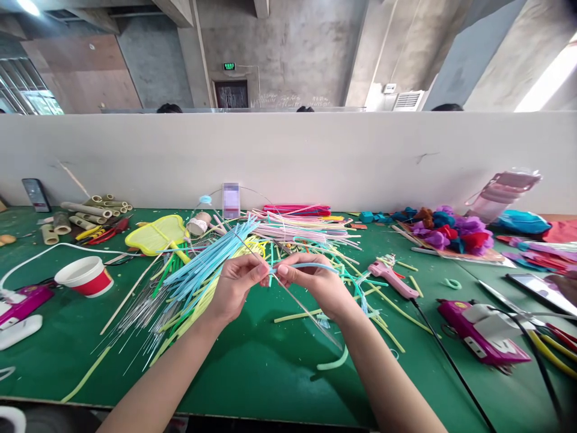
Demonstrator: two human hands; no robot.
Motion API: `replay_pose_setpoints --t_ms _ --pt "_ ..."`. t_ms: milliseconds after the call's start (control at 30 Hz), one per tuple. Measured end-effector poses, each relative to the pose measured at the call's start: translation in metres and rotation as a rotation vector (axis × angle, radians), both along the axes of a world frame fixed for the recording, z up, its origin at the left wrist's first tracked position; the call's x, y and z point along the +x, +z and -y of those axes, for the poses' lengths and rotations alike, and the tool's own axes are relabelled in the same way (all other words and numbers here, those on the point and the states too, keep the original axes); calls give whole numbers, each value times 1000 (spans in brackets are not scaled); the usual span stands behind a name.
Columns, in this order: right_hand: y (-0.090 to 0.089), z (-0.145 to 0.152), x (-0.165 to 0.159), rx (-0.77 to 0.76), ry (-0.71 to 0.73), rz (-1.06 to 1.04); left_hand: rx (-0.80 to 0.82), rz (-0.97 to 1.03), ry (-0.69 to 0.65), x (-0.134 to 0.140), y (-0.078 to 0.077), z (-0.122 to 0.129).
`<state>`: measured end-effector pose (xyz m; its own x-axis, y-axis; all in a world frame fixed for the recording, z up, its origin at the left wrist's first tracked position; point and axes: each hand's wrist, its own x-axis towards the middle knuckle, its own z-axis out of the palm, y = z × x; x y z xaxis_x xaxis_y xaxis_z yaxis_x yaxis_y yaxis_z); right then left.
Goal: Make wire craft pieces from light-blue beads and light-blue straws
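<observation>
Above the middle of the green table, my left hand (237,287) and my right hand (315,285) meet with thumbs and fingertips pinched. A light blue pipe cleaner (313,265) is in my right fingers and extends over that hand; its other end crosses the thin metal wire (301,305) at my fingertips. My left fingers are closed on this wire, which slants from upper left to lower right. A pale green curved piece (334,362) shows by the wire's lower end. Beside my left hand lies a bundle of blue pipe cleaners (211,261), with yellow ones (205,307) under it.
A paper cup (85,275), bare wires (142,316) and a yellow mesh swatter (157,234) lie left. On the right are a pink glue gun (392,278) with its black cord, a purple power strip (482,334), scissors (505,300) and a bottle (502,193). A white partition (288,150) stands behind.
</observation>
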<state>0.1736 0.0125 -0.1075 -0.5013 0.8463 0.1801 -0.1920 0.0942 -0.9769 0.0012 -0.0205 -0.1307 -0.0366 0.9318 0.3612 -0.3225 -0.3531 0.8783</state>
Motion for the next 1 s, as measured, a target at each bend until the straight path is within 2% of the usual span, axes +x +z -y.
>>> replay_pose_setpoints --t_ms 133,333,400,500,700,1000 --pt "-1 3 -3 34 4 -47 -46 106 -151 -1 1 2" --pt "-3 14 -14 35 33 -116 -94 176 -406 -10 -11 0" --pt "-3 17 -15 98 22 -115 -129 170 -483 -12 -14 0" --pt "-2 21 -15 270 -5 -96 -185 144 -586 -11 -18 0" --pt "0 24 -14 475 52 1 -249 107 -723 -1 -31 -1" --pt "2 26 -16 604 -91 41 -312 65 -840 2 -42 -6"
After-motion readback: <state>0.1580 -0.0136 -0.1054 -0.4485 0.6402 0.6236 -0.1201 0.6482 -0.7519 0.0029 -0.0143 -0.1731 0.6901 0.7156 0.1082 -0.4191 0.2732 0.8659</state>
